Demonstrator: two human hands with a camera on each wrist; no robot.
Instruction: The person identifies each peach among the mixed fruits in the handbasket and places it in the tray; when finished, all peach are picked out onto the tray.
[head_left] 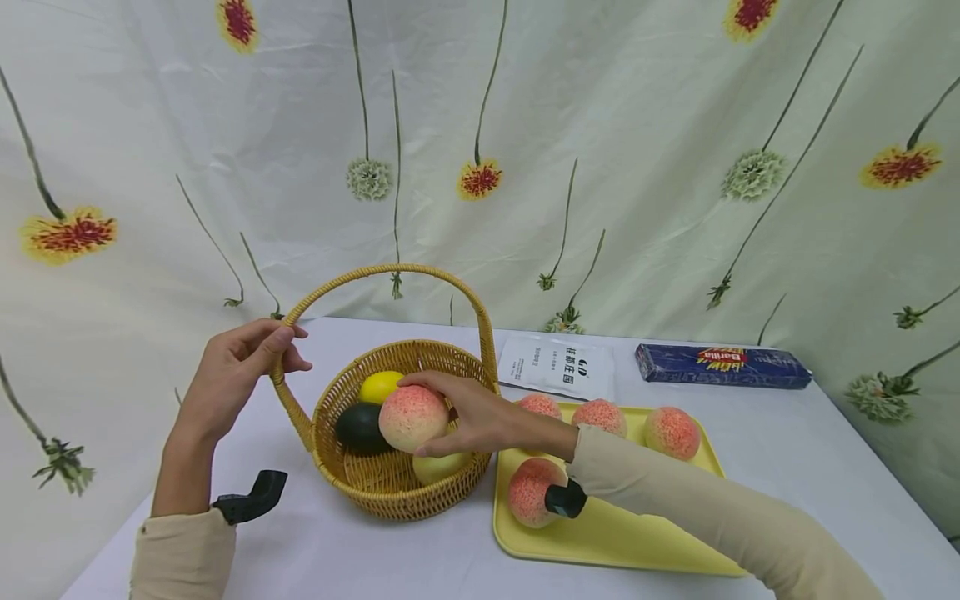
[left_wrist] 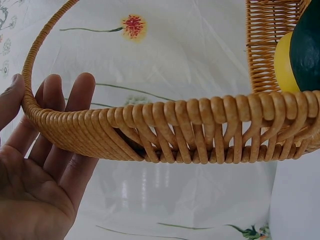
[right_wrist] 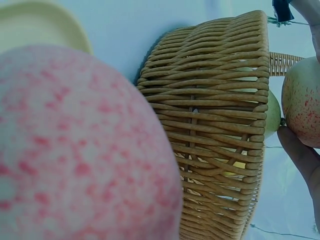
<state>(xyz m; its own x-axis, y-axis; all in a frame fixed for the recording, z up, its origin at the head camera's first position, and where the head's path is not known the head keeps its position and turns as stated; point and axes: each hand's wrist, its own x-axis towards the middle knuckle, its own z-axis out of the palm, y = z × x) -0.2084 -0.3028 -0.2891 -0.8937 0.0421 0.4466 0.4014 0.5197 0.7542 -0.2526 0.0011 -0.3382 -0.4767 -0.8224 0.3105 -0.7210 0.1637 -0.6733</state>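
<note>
My left hand (head_left: 236, 371) pinches the left side of a wicker basket's (head_left: 397, 507) tall handle (left_wrist: 80, 125) between thumb and fingers. Over the basket's opening, my right hand (head_left: 483, 412) grips a pink-speckled peach (head_left: 411, 419), thumb on one side and fingers on the other. The right wrist view shows this peach (right_wrist: 301, 102) just beyond the basket rim. Inside the basket lie a yellow lemon (head_left: 380, 386), a dark green avocado-like fruit (head_left: 360, 428) and a pale yellow-green fruit (head_left: 441, 469), partly hidden by the right hand and peach.
Right of the basket sits a yellow tray (head_left: 637, 550) with several peaches (head_left: 672, 432); the right forearm crosses above it. Behind stand a white packet (head_left: 557, 367) and a blue Barilla box (head_left: 723, 367). A flowered cloth (head_left: 637, 167) hangs at the table's back.
</note>
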